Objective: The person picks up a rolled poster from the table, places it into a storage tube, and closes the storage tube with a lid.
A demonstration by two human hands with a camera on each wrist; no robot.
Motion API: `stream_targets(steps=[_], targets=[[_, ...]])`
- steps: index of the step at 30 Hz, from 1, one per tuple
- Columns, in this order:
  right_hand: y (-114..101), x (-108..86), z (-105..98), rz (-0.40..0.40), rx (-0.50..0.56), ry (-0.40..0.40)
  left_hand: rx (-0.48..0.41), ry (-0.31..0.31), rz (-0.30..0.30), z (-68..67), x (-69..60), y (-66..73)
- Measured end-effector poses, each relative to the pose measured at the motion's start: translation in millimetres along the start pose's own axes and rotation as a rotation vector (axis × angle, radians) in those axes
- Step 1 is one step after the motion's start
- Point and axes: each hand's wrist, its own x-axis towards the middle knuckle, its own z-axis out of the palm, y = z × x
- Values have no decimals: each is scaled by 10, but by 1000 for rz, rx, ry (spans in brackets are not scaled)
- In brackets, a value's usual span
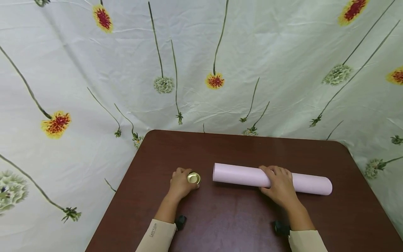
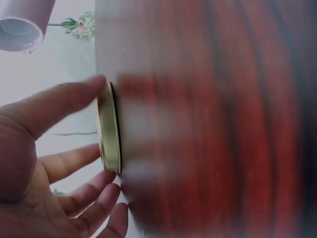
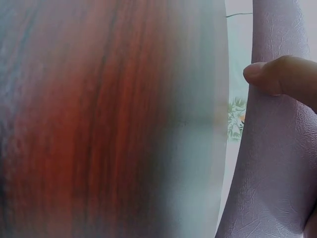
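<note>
"Where was the pink roll (image 1: 239, 174)?"
"Above the surface (image 1: 217, 217), right hand (image 1: 279, 185) fingers curled round its middle, sensibly: it seemed light, crushable."
"Left hand (image 1: 181, 184)?"
"Fingers pinched the gold lid (image 1: 194, 178) by its rim; likely stiff, slick."

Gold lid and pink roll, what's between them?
Just bare brown table lies between the gold lid and the pink roll; the head view shows it.

Beige slvs (image 1: 158, 238), L lettering (image 1: 153, 230), dk wrist cams (image 1: 181, 222)
</note>
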Motion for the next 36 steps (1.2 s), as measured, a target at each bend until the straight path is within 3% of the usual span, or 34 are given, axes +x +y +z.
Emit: stream_targets(steps=[9,18,26,36], targets=[[0,-13,-3,3,7,5,-11,-2,-2,10,-32,15],[3,-32,12,-2,6,20,-68,6,-18,22,39,-53],[-26,-20,-30,7,12,12,-274,-6,5,-25,48,-37],[-19,-2,-51,-2,13,26,-463,-88,-16,-149,-25,124]])
